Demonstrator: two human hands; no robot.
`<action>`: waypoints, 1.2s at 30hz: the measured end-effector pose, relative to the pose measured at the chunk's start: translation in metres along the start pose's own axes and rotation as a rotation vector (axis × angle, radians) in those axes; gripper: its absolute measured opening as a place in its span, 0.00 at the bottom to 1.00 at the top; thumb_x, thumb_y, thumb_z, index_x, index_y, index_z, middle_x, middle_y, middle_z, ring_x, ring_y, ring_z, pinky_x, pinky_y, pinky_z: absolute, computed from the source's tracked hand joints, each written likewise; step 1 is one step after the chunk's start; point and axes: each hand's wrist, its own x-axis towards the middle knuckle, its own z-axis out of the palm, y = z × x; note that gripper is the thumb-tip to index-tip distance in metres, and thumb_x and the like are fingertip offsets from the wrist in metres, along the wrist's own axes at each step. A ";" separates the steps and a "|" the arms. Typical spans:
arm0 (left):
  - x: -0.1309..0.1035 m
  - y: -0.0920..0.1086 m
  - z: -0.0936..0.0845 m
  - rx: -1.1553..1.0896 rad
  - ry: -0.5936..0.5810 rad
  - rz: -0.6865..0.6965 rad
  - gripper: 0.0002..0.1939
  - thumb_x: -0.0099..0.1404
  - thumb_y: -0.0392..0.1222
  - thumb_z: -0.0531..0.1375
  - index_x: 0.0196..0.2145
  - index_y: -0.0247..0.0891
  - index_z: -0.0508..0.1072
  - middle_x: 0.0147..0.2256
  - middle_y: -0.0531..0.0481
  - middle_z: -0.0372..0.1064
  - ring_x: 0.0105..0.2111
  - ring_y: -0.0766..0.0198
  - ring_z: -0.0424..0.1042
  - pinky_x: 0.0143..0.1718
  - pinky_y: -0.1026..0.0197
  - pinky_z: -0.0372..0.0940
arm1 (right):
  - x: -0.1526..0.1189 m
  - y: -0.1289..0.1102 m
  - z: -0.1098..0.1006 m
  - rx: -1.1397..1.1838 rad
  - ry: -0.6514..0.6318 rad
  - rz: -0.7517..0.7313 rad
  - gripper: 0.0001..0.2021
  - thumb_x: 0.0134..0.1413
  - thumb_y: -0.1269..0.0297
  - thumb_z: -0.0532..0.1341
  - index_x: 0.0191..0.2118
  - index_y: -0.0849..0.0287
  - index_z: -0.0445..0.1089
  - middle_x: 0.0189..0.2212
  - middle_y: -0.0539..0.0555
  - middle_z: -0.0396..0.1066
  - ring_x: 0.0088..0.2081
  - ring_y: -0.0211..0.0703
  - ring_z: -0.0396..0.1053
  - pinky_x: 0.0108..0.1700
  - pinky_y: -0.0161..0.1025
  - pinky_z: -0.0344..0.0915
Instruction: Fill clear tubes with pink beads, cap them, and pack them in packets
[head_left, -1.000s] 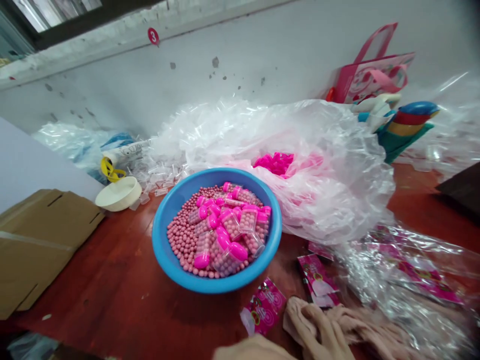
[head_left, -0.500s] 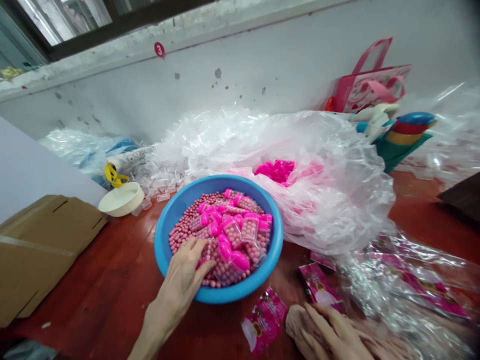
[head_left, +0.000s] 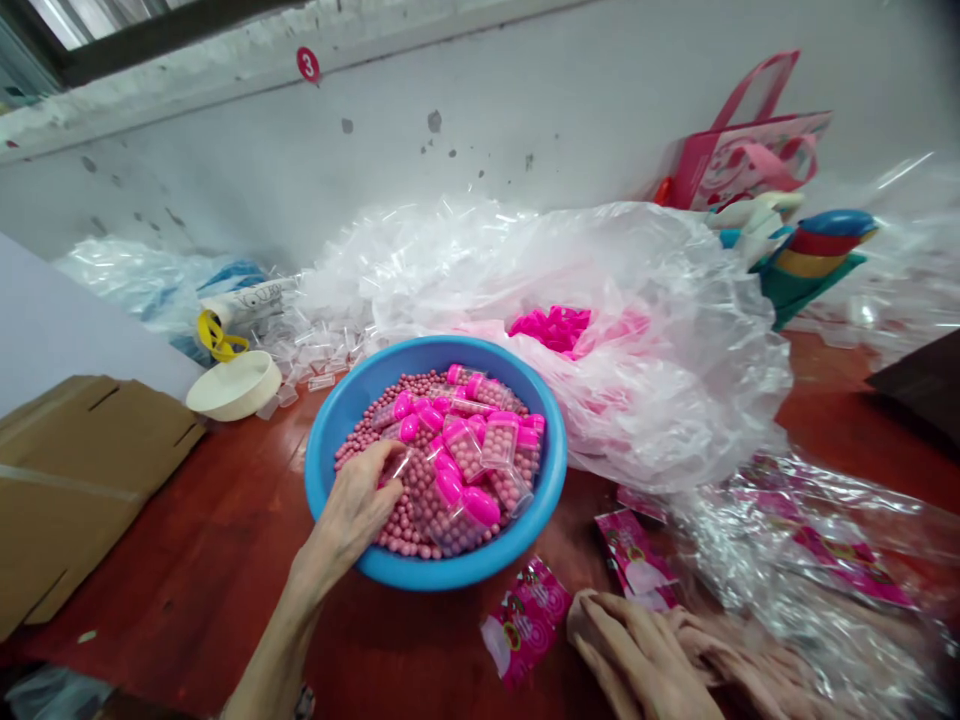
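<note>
A blue basin [head_left: 465,578] holds loose pink beads [head_left: 405,540] and several clear bottles with bright pink caps [head_left: 480,505], filled with beads. Over the basin's left side, my left hand [head_left: 360,500] has its fingers closed on a clear bottle [head_left: 396,465] among the beads. My right hand [head_left: 637,650] is low at the right, fingers together near the table, beside a pink printed packet [head_left: 528,618]; whether it holds anything is hidden. Another pink packet [head_left: 636,550] lies just above that hand.
Behind the basin is a big translucent plastic bag [head_left: 660,400] with pink caps [head_left: 551,328]. Cardboard [head_left: 82,490] and a white round dish [head_left: 234,388] lie left. Crinkled clear bags [head_left: 757,560] cover the right; a pink tote [head_left: 750,165] stands by the wall.
My left hand has drawn slightly left and up, and a clear bottle now shows at its fingertips. My right hand has barely moved. The view has shifted slightly.
</note>
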 end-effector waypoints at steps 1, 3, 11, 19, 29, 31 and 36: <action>-0.001 0.002 -0.001 -0.010 0.008 -0.016 0.17 0.57 0.33 0.50 0.41 0.33 0.72 0.39 0.42 0.77 0.40 0.54 0.76 0.44 0.53 0.68 | 0.002 -0.002 0.001 0.005 0.020 0.052 0.15 0.66 0.63 0.48 0.44 0.60 0.70 0.40 0.60 0.73 0.40 0.44 0.73 0.40 0.36 0.71; -0.004 0.004 -0.002 -0.022 0.036 -0.043 0.16 0.59 0.36 0.49 0.41 0.33 0.72 0.40 0.40 0.78 0.41 0.53 0.76 0.45 0.52 0.67 | 0.007 -0.004 0.005 0.005 0.049 0.135 0.14 0.66 0.63 0.49 0.43 0.62 0.70 0.39 0.60 0.72 0.40 0.45 0.73 0.40 0.37 0.71; -0.012 0.002 0.004 -0.018 0.195 -0.055 0.19 0.64 0.42 0.48 0.46 0.31 0.70 0.43 0.38 0.76 0.43 0.52 0.75 0.46 0.52 0.67 | -0.007 -0.001 0.017 -0.001 -0.035 0.108 0.17 0.67 0.63 0.47 0.31 0.56 0.70 0.32 0.54 0.73 0.33 0.43 0.69 0.36 0.38 0.67; -0.016 0.004 0.011 0.130 0.069 0.153 0.13 0.62 0.41 0.57 0.41 0.33 0.76 0.43 0.37 0.74 0.43 0.46 0.73 0.46 0.46 0.66 | -0.020 0.004 -0.009 -0.086 0.026 0.152 0.22 0.67 0.58 0.45 0.26 0.54 0.69 0.26 0.52 0.71 0.28 0.42 0.67 0.34 0.39 0.63; -0.019 -0.006 0.013 0.071 0.123 0.201 0.24 0.67 0.54 0.51 0.48 0.31 0.72 0.46 0.37 0.72 0.44 0.48 0.73 0.43 0.49 0.67 | 0.021 -0.046 0.032 -0.139 0.134 0.341 0.19 0.64 0.52 0.50 0.38 0.61 0.72 0.30 0.58 0.70 0.32 0.46 0.67 0.33 0.40 0.64; -0.020 -0.006 0.013 0.045 0.162 0.175 0.21 0.67 0.53 0.52 0.46 0.33 0.72 0.43 0.39 0.73 0.43 0.50 0.73 0.43 0.51 0.66 | 0.021 -0.049 0.038 -0.123 0.161 0.394 0.18 0.63 0.53 0.51 0.36 0.61 0.71 0.29 0.57 0.70 0.31 0.46 0.66 0.33 0.40 0.63; -0.021 -0.007 0.011 -0.036 0.273 0.112 0.16 0.65 0.50 0.56 0.41 0.36 0.74 0.39 0.44 0.74 0.38 0.54 0.74 0.42 0.55 0.68 | 0.025 -0.053 0.041 -0.041 0.198 0.493 0.17 0.64 0.56 0.52 0.27 0.58 0.67 0.23 0.51 0.67 0.27 0.43 0.64 0.32 0.39 0.58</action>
